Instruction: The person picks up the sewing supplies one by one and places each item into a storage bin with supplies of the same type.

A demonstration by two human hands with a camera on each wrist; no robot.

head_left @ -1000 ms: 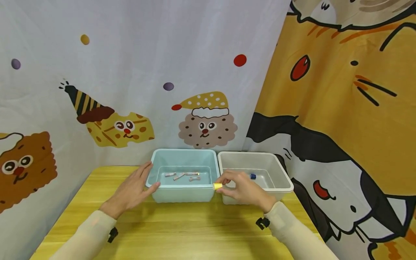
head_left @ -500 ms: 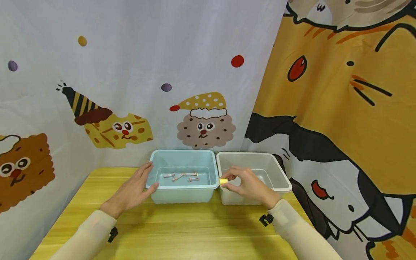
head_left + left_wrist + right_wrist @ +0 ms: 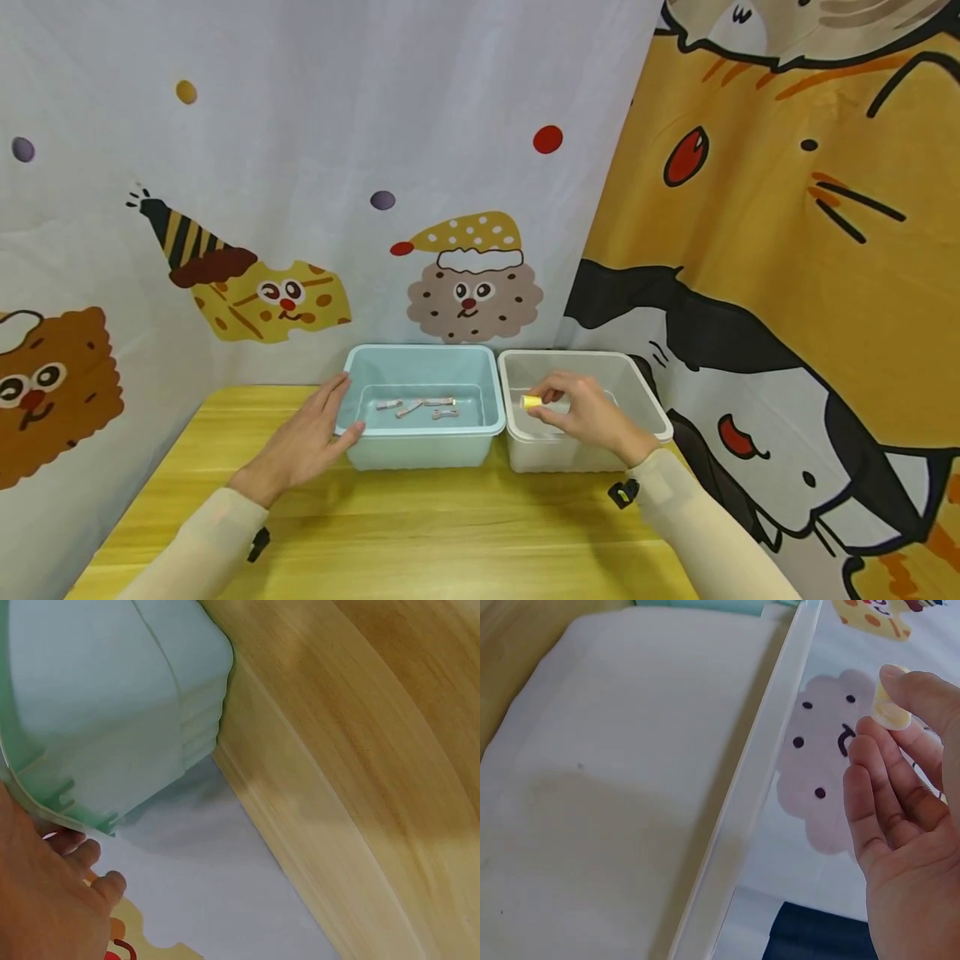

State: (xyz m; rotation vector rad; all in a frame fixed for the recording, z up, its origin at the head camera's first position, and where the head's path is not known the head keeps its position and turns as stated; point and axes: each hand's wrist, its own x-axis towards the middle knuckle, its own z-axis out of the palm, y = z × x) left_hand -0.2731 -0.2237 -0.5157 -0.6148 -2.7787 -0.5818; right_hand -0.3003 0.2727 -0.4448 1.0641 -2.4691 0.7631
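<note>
My right hand [image 3: 588, 417] pinches a small yellow thread spool [image 3: 531, 402] between thumb and fingers, over the front left part of the white bin [image 3: 660, 429]. In the right wrist view the spool [image 3: 891, 705] shows a pale end at the fingertips, and the other fingers are loosely bent below it. At the left side of the light blue bin [image 3: 420, 450], my left hand [image 3: 296, 450] rests against the rim, thumb by the front corner. The left wrist view has its fingertips [image 3: 111, 885] just beneath that rim. Several small pinkish nail clippers [image 3: 410, 408] lie inside the blue bin.
Both bins stand side by side on a wood-grain table [image 3: 420, 533], close to a cartoon-printed curtain [image 3: 300, 167] at the back. A second, orange printed curtain [image 3: 750, 208] hangs along the right side. My hand hides part of the white bin's interior.
My right hand has carried the yellow spool rightward and upward, from the gap between the bins to over the white bin. The left hand stays at the blue bin.
</note>
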